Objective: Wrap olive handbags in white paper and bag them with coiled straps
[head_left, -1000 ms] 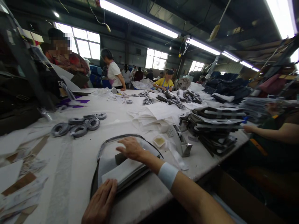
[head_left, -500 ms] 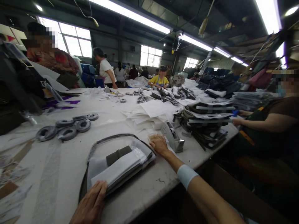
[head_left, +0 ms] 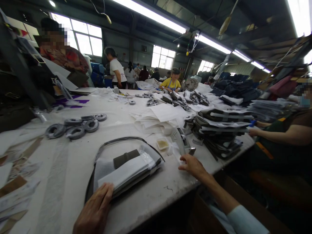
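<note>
My left hand (head_left: 94, 211) lies flat, fingers together, on the near corner of a stack of white and dark fabric pieces (head_left: 126, 170) ringed by a dark strap (head_left: 117, 140). My right hand (head_left: 192, 165) rests on the white table (head_left: 151, 198) to the right of the stack. Its fingers curl loosely beside a clear plastic strip (head_left: 175, 150), and I cannot tell if they pinch it. A tape dispenser (head_left: 181, 141) and a small tray of yellowish stuff (head_left: 162, 143) stand just beyond that hand.
Grey tape rolls (head_left: 73, 126) lie at the left. White sheets (head_left: 158, 118) and a tall pile of dark folded pieces (head_left: 221, 130) sit behind and to the right. A seated person's arm (head_left: 275, 135) reaches to that pile. Other people work at the far end.
My right hand left the top of the stack, went to the small tray by the dispenser, then drew back to the near right. My left hand stayed on the stack's corner.
</note>
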A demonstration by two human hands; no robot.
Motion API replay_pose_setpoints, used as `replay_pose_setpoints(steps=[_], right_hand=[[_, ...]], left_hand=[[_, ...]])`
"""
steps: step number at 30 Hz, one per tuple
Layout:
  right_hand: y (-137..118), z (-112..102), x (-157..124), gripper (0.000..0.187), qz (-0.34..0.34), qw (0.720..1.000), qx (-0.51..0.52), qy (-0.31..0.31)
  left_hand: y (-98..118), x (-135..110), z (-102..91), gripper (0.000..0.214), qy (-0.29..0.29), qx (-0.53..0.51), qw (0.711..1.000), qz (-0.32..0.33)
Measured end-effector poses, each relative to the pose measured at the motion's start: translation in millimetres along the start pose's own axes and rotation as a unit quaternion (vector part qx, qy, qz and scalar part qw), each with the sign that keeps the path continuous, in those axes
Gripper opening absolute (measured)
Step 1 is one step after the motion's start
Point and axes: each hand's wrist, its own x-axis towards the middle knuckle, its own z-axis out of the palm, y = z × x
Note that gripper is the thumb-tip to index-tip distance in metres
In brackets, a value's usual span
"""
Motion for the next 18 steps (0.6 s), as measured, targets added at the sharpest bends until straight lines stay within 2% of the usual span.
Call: replay_pose_setpoints(steps=[3, 6, 9, 11, 12, 13, 15, 16, 18], right_hand=[[5, 19, -17, 0.004, -0.013, 1.000, 0.017, 0.012], [9, 23, -18, 0.012, -0.024, 0.999, 0.040, 0.027], [8, 8, -12, 0.018, -0.034, 0.995, 0.072, 0.056], [-2, -10, -10, 0.023, -0.039, 0.989, 0.125, 0.075], [-10, -20, -12, 0.026, -0.040, 0.985, 0.157, 0.066], [-22, -31, -16, 0.029, -0.044, 0.980, 0.191, 0.034], [-52, -52, -32, 0.032, -0.056, 0.961, 0.248, -0.105], [-70, -60, -43, 0.032, -0.067, 0.938, 0.272, -0.203], [-108, -72, -66, 0.030, -0.094, 0.862, 0.301, -0.397]], left_hand=[[0, 1, -0.7, 0.058, 0.007, 0.004, 1.000, 0.010], [2, 3, -2.5, 0.055, 0.010, 0.003, 1.000, -0.004], [3, 7, -4.8, 0.044, 0.023, 0.002, 1.000, -0.008], [3, 10, -6.7, 0.038, 0.027, 0.001, 1.000, -0.012], [3, 12, -7.7, 0.036, 0.027, -0.001, 1.000, -0.016], [3, 14, -8.9, 0.036, 0.025, -0.004, 0.999, -0.019], [3, 18, -11.3, 0.036, 0.024, -0.013, 0.999, -0.025], [4, 19, -12.6, 0.037, 0.023, -0.017, 0.999, -0.027], [7, 21, -15.2, 0.037, 0.021, -0.026, 0.999, -0.031]])
